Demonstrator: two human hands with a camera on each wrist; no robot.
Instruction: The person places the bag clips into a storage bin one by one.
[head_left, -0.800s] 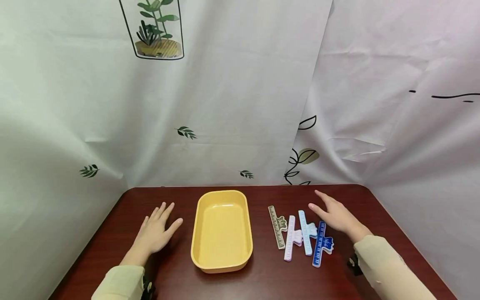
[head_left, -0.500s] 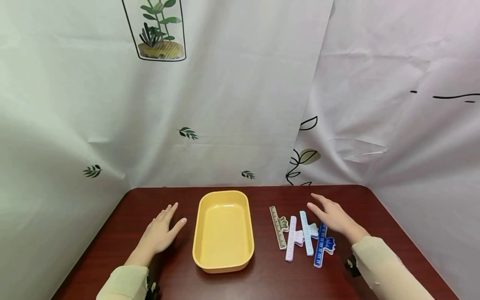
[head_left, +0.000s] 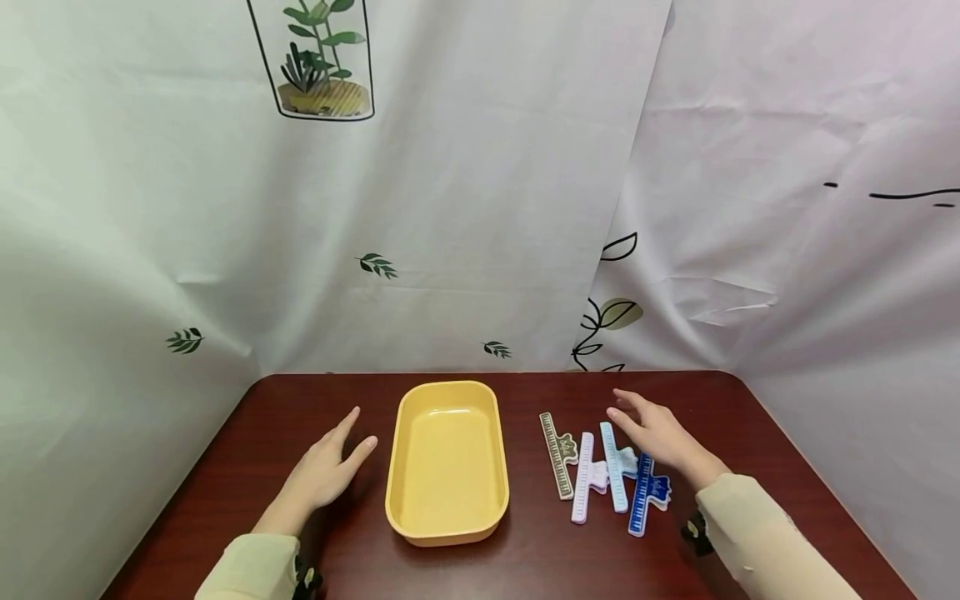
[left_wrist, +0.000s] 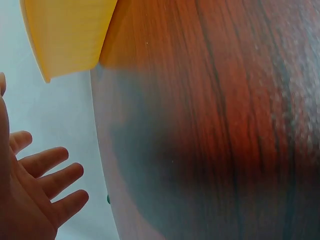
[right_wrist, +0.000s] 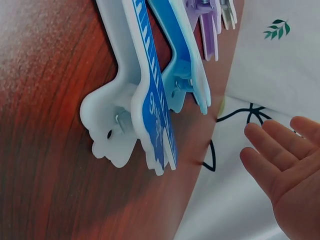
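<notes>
My left hand hovers over the table left of a yellow tray, fingers extended and holding nothing. In the left wrist view its fingers spread below the tray's corner. My right hand hangs above the far end of the clips with fingers loosely straight, also holding nothing. Nearest to it are a dark blue ruler clip and a light blue ruler clip. Left of these lie a lilac ruler clip and a grey-brown ruler clip. The dark blue clip looms large in the right wrist view.
A dark red wood-grain table carries everything. White cloth with printed leaves hangs behind it and along both sides. Each wrist has a dark strap under its pale sleeve.
My left hand has shifted slightly right toward the tray. The right hand has moved a little left and down, over the tops of the blue clips. The tray and clips stay put.
</notes>
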